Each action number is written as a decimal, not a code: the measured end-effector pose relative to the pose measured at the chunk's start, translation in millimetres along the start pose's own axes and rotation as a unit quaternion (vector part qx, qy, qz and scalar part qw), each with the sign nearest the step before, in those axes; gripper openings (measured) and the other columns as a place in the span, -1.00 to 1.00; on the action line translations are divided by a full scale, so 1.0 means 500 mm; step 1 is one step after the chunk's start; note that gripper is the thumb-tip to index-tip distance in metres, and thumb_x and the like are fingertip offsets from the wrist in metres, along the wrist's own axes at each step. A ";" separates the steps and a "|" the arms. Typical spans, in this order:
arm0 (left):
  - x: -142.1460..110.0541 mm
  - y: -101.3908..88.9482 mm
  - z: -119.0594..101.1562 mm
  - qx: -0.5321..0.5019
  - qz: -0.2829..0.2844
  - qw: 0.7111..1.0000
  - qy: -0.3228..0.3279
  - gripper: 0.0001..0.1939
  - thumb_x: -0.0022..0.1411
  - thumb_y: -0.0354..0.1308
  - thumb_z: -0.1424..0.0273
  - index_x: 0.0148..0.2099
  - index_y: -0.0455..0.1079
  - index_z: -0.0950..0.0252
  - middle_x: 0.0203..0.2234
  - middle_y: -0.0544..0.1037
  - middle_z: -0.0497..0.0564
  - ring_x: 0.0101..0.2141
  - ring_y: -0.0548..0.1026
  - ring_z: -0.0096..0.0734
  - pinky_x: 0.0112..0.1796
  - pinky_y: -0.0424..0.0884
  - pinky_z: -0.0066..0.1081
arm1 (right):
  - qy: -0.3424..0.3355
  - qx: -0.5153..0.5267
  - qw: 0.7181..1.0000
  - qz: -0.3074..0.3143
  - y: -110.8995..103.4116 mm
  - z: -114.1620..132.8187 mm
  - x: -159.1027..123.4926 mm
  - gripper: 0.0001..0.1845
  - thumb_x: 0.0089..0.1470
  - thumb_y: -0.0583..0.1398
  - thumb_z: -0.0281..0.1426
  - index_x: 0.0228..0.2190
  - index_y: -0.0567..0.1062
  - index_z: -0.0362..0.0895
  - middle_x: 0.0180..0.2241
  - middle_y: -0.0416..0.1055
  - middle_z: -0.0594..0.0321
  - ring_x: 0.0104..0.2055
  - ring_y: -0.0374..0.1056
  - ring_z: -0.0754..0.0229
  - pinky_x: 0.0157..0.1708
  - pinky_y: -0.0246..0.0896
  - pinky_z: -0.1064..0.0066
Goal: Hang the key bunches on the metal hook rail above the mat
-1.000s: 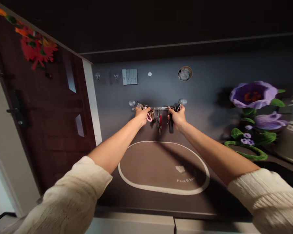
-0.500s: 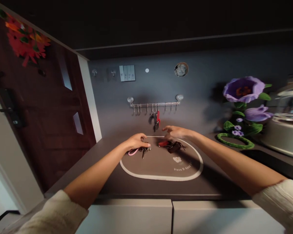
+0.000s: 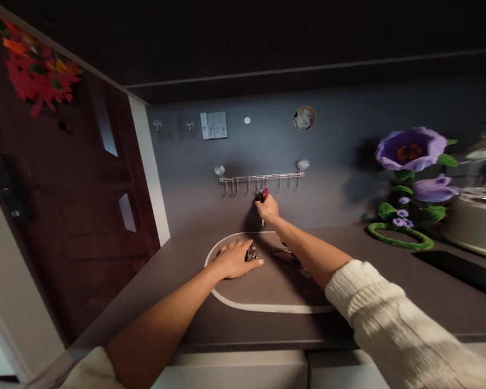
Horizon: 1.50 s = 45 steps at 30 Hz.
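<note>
My right hand [image 3: 269, 208] is raised to the wall, its fingers closed round the hanging keys [image 3: 262, 195] with the red strap. They are just below the clear hook rail [image 3: 263, 176], and a metal tip shows beneath the hand. My left hand [image 3: 234, 259] lies palm down on the brown mat [image 3: 263, 292], thumb apart from the fingers. A bunch of keys [image 3: 252, 253] sits between that thumb and forefinger, on the mat. The pink loop seen earlier is hidden by the hand. A dark reddish key holder [image 3: 283, 254] lies farther right, partly behind my right forearm.
Purple knitted flowers [image 3: 413, 151] with a green ring base [image 3: 400, 236] stand at the right, beside a pale appliance [image 3: 473, 216]. A dark flat slab [image 3: 461, 273] lies in front. A dark red door [image 3: 93, 216] is at the left. A shelf overhangs above.
My right hand has gone from above the reddish key holder up to the hanging keys and closed on them. My left hand has flattened on the mat beside the key bunch.
</note>
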State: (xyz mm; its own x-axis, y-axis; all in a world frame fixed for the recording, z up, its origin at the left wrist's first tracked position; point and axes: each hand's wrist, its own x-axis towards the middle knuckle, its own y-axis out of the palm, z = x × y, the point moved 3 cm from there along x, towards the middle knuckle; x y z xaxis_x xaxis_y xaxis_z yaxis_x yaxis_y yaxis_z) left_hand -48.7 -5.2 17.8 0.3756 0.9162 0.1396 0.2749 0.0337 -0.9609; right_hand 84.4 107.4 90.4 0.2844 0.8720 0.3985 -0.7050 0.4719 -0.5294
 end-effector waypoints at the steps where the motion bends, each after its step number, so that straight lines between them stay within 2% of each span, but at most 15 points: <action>1: -0.001 -0.001 -0.001 0.007 0.003 1.000 -0.001 -0.16 0.03 -0.20 -0.15 0.25 -0.04 0.22 0.18 0.13 0.13 0.16 0.10 -0.05 0.07 0.07 -0.09 | -0.008 0.001 1.000 -0.003 0.000 0.001 -0.001 -0.69 -0.01 0.11 -0.32 -0.21 0.32 -0.21 -0.21 0.42 -0.02 -0.14 0.35 0.07 -0.18 0.19 0.35; 8: 0.003 -0.001 -0.002 0.028 0.002 1.000 0.006 -0.17 0.04 -0.21 -0.15 0.25 -0.05 0.23 0.17 0.14 0.16 0.14 0.13 -0.02 0.05 0.10 -0.09 | -0.057 0.081 0.995 -0.012 -0.045 0.030 0.009 -0.84 0.01 0.06 -0.42 -0.35 0.40 -0.20 -0.43 0.45 0.15 -0.35 0.38 0.20 -0.28 0.21 0.42; 13: 0.006 0.002 0.003 0.034 -0.008 0.999 0.020 -0.15 0.04 -0.24 -0.17 0.25 -0.05 0.25 0.16 0.17 0.18 0.12 0.16 -0.01 0.04 0.10 -0.08 | -0.076 0.124 0.989 -0.021 -0.076 0.073 0.031 -0.86 0.02 0.05 -0.43 -0.39 0.39 -0.20 -0.46 0.43 0.18 -0.46 0.33 0.28 -0.36 0.21 0.46; 16: 0.005 -0.005 0.004 0.042 -0.028 0.998 0.035 -0.17 0.05 -0.27 -0.17 0.24 -0.01 0.22 0.13 0.22 0.18 0.10 0.20 -0.02 0.02 0.11 -0.07 | -0.123 0.070 0.989 0.044 -0.080 0.063 0.024 -0.90 -0.01 0.09 -0.42 -0.43 0.39 -0.19 -0.54 0.38 0.25 -0.52 0.27 0.32 -0.44 0.17 0.50; 20: 0.003 -0.034 0.009 0.043 -0.097 0.994 0.030 -0.32 0.13 -0.34 -0.11 0.09 0.23 0.16 0.02 0.35 0.13 0.01 0.31 -0.08 -0.02 0.14 -0.08 | -0.166 -0.026 0.974 0.149 -0.079 0.001 -0.024 -0.94 -0.12 0.17 -0.45 -0.49 0.41 -0.19 -0.65 0.31 0.31 -0.56 0.22 0.32 -0.51 0.10 0.50; 24: 0.003 -0.058 0.031 -0.001 -0.152 0.988 -0.009 -0.36 0.19 -0.34 -0.04 -0.06 0.36 0.26 -0.10 0.43 0.15 -0.05 0.35 -0.14 -0.04 0.17 -0.13 | -0.180 -0.096 0.942 0.267 -0.089 -0.045 -0.079 -0.82 -0.23 0.22 -0.51 -0.43 0.47 -0.20 -0.49 0.44 0.21 -0.46 0.30 0.25 -0.44 0.15 0.47; 27: -0.002 -0.067 0.046 -0.070 -0.182 0.981 -0.017 -0.49 0.18 -0.19 0.02 -0.18 0.38 0.29 -0.16 0.44 0.12 -0.11 0.37 -0.22 -0.07 0.22 -0.22 | -0.194 -0.084 0.912 0.351 -0.116 -0.041 -0.103 -0.70 -0.26 0.25 -0.50 -0.34 0.49 -0.18 -0.35 0.48 0.17 -0.37 0.34 0.23 -0.34 0.20 0.44; 30: -0.018 -0.082 0.039 -0.169 -0.196 0.966 0.012 -0.65 0.07 0.05 0.14 -0.23 0.34 0.30 -0.23 0.42 0.07 -0.19 0.37 -0.33 -0.14 0.28 -0.33 | -0.179 -0.038 0.894 0.410 -0.158 -0.016 -0.116 -0.71 -0.25 0.27 -0.44 -0.34 0.49 -0.18 -0.40 0.47 0.21 -0.39 0.34 0.23 -0.33 0.20 0.41; 32: -0.033 -0.096 0.022 -0.261 -0.170 0.950 0.033 -0.66 -0.02 0.16 0.19 -0.25 0.29 0.32 -0.34 0.42 0.00 -0.33 0.38 -0.44 -0.26 0.31 -0.40 | -0.162 0.001 0.872 0.461 -0.184 0.003 -0.130 -0.72 -0.24 0.29 -0.41 -0.37 0.48 -0.19 -0.44 0.46 0.22 -0.41 0.33 0.26 -0.34 0.19 0.41; 35: -0.053 -0.114 -0.017 -0.399 -0.036 0.914 0.063 -0.62 -0.11 0.26 0.19 -0.34 0.24 0.32 -0.59 0.33 -0.13 -0.59 0.28 -0.60 -0.52 0.23 -0.52 | -0.104 0.061 0.815 0.567 -0.207 0.020 -0.166 -0.69 -0.21 0.30 -0.30 -0.39 0.46 -0.23 -0.44 0.45 0.20 -0.42 0.33 0.29 -0.36 0.20 0.43; 37: -0.062 -0.122 -0.039 -0.471 0.033 0.878 0.080 -0.60 -0.11 0.25 0.12 -0.45 0.18 0.31 -0.71 0.22 -0.19 -0.70 0.13 -0.67 -0.64 0.09 -0.57 | -0.071 0.112 0.785 0.605 -0.209 0.020 -0.189 -0.63 -0.16 0.26 -0.17 -0.45 0.44 -0.25 -0.50 0.42 0.20 -0.47 0.31 0.32 -0.43 0.19 0.48; 39: -0.066 -0.124 -0.053 -0.556 0.072 0.823 0.093 -0.51 -0.07 0.18 0.02 -0.57 0.08 0.30 -0.78 0.06 -0.22 -0.75 0.04 -0.70 -0.68 0.00 -0.58 | -0.044 0.183 0.770 0.609 -0.200 0.012 -0.206 -0.49 -0.11 0.15 0.01 -0.60 0.37 -0.23 -0.66 0.31 0.27 -0.60 0.21 0.38 -0.56 0.12 0.52; 41: -0.064 -0.114 -0.054 -0.633 0.085 0.763 0.095 -0.39 -0.05 0.05 -0.11 -0.67 -0.08 0.28 -0.81 -0.04 -0.22 -0.76 -0.01 -0.71 -0.70 -0.05 -0.57 | -0.009 0.263 0.759 0.596 -0.182 -0.006 -0.219 -0.35 -0.10 -0.01 0.16 -0.74 0.19 -0.17 -0.80 0.08 0.38 -0.73 -0.01 0.43 -0.70 -0.04 0.54; 43: -0.060 -0.089 -0.045 -0.675 0.100 0.728 0.063 -0.34 -0.03 -0.11 -0.20 -0.70 -0.17 0.27 -0.84 -0.09 -0.20 -0.79 -0.06 -0.70 -0.73 -0.12 -0.55 | 0.022 0.333 0.749 0.572 -0.162 -0.030 -0.230 -0.31 -0.10 -0.14 0.22 -0.79 0.01 -0.13 -0.84 -0.12 0.43 -0.77 -0.21 0.45 -0.76 -0.20 0.54; 45: -0.059 -0.061 -0.029 -0.701 0.102 0.705 0.029 -0.32 -0.05 -0.23 -0.25 -0.72 -0.21 0.26 -0.86 -0.12 -0.18 -0.80 -0.08 -0.69 -0.74 -0.15 -0.54 | 0.040 0.373 0.755 0.538 -0.146 -0.058 -0.240 -0.31 -0.11 -0.23 0.24 -0.79 -0.09 -0.11 -0.84 -0.23 0.45 -0.77 -0.28 0.44 -0.77 -0.27 0.54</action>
State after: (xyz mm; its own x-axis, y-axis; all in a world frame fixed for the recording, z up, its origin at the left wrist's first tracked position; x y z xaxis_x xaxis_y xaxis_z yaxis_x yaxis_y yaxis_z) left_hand -55.1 -39.2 46.3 0.5588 0.8253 0.0817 0.7993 -0.5622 0.2124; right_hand 120.3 -27.9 59.5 -0.6958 0.7179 -0.0230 -0.7176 -0.6934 0.0657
